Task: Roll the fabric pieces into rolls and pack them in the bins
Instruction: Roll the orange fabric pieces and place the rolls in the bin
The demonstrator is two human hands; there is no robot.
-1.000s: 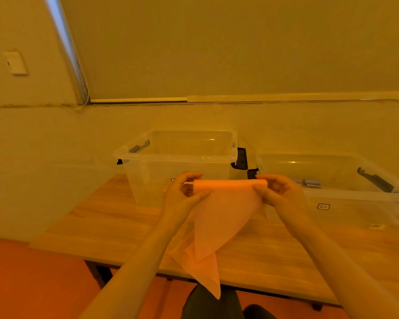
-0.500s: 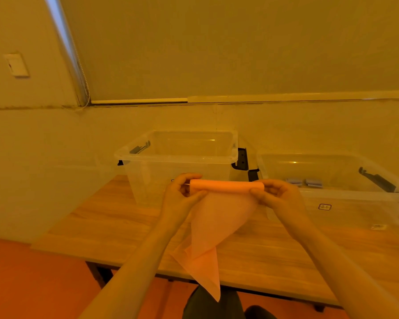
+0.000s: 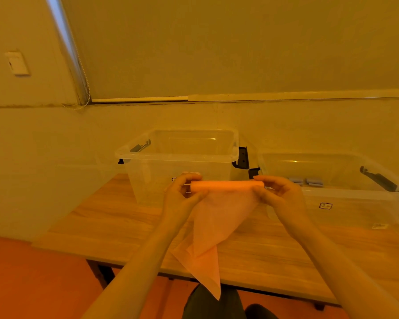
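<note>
Fabric piece [image 3: 213,226]: a thin peach-coloured sheet, partly wound into a tight horizontal roll at its top edge, held in the air above the wooden table [image 3: 115,217]; the unrolled part hangs down in a narrowing tail whose tip drops past the table's near edge.
Roll: lies level between both hands, in front of the near wall of the left bin, not touching the table.
Left hand [image 3: 182,194]: fingers curled over the roll's left end, thumb underneath, pinching it.
Right hand [image 3: 279,194]: fingers curled over the roll's right end, thumb pressed against the cloth just below, grasping it.
Left bin [image 3: 177,155]: clear plastic, open at the top, standing on the far side of the table with a dark latch at each end; nothing can be made out inside.
Right bin [image 3: 346,192]: clear plastic, open, just right of the left bin and reaching to the frame's right edge; a small label shows on its near wall.
Grey rolls [image 3: 306,181]: two small pale pieces lying side by side inside the right bin, near its far left part.
Backdrop: a drawn roller blind [image 3: 240,47] above the wall, its bead chain [image 3: 83,72] hanging at left; a wall switch [image 3: 17,63] further left.
</note>
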